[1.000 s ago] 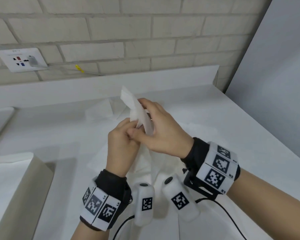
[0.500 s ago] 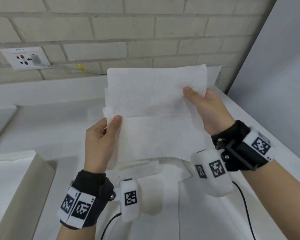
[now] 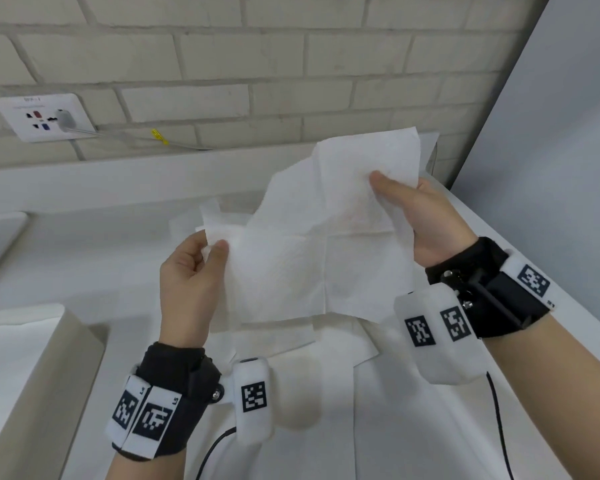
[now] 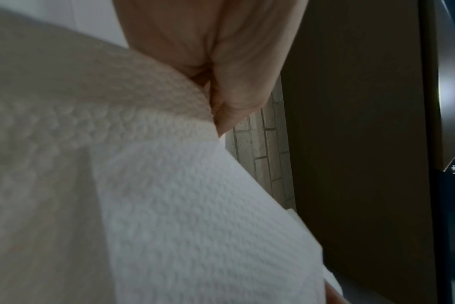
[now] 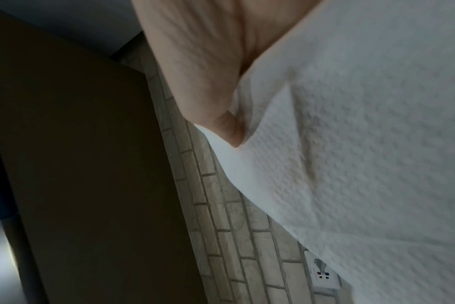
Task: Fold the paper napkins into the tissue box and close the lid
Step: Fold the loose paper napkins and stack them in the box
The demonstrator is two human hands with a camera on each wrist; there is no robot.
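Note:
A white embossed paper napkin [image 3: 312, 244] hangs unfolded in the air above the white counter [image 3: 84, 258], creased into quarters. My left hand [image 3: 187, 271] pinches its left edge between thumb and fingers. My right hand [image 3: 420, 216] pinches its upper right part, thumb on the near face. The top left corner droops backwards. In the left wrist view the napkin [image 4: 169, 205] fills the frame under my left hand [image 4: 221, 72]. In the right wrist view my right hand's thumb [image 5: 221, 123] presses on the napkin [image 5: 364, 154]. Other napkins [image 3: 291, 344] lie flat on the counter below.
A pale box-like thing [image 3: 32, 375] stands at the lower left edge of the counter. A brick wall [image 3: 257, 64] with a socket plate [image 3: 45, 116] and cable rises behind. A grey panel [image 3: 551, 150] closes off the right side.
A second ago both hands held the napkin folded small at the centre. They pulled apart and opened it out; since half a second ago its top left corner has sagged backwards.

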